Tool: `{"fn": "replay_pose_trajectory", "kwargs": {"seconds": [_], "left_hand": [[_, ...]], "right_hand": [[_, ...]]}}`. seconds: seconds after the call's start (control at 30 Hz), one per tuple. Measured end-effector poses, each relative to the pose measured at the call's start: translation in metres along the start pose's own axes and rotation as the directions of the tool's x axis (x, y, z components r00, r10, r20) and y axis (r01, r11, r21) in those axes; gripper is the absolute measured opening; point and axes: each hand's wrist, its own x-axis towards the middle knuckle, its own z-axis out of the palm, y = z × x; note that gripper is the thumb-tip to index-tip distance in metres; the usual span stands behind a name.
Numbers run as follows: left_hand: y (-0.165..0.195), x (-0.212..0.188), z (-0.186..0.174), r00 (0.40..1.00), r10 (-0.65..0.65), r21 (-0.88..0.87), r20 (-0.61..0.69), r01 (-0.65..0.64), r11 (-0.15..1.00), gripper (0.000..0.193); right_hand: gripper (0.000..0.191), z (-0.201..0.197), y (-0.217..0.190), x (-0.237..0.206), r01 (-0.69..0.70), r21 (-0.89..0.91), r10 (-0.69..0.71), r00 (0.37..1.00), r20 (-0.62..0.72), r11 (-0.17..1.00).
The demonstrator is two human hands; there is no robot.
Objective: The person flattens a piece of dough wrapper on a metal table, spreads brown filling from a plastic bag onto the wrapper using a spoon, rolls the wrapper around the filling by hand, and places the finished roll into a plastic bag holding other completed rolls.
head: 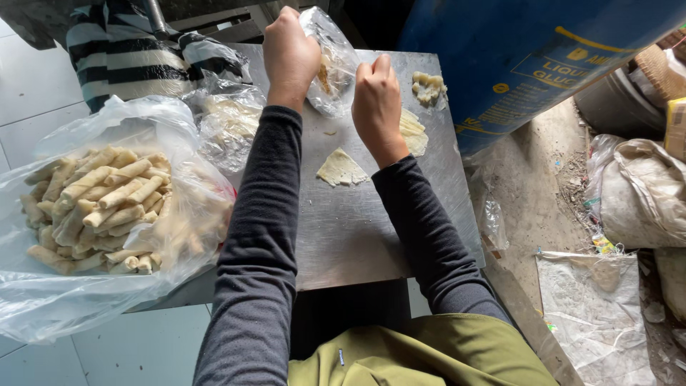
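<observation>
Steel tabletop [357, 236] under my arms — at its far edge my left hand [288, 53] grips a clear plastic bag [330, 61], my right hand [376, 100] curled beside it; rolled wrappers [100, 207] bagged at left.
</observation>
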Motion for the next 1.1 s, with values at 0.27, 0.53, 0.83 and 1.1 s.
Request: {"fn": "replay_pose_trajectory", "kwargs": {"seconds": [0.27, 0.53, 0.83, 1.1], "left_hand": [[-0.018, -0.055, -0.029, 0.983, 0.088, 0.203, -0.163, -0.054, 0.978, 0.065], [-0.033, -0.162, -0.039, 0.947, -0.056, 0.354, 0.316, -0.063, 0.933, 0.048], [-0.040, -0.176, -0.027, 0.901, -0.049, 0.217, 0.431, -0.051, 0.975, 0.028], [-0.034, -0.185, -0.025, 0.932, 0.011, 0.260, 0.362, -0.112, 0.959, 0.038]], "right_hand": [[0.012, -0.023, -0.010, 0.006, 0.027, 0.359, 0.024, 0.990, -0.137, 0.933], [0.006, -0.003, -0.014, 0.001, -0.020, 0.443, 0.068, 0.993, -0.094, 0.896], [0.011, 0.035, 0.005, -0.009, -0.327, 0.786, 0.276, 0.939, 0.207, 0.524], [0.020, 0.056, 0.003, -0.016, -0.399, 0.913, 0.367, 0.865, 0.343, 0.088]]}}
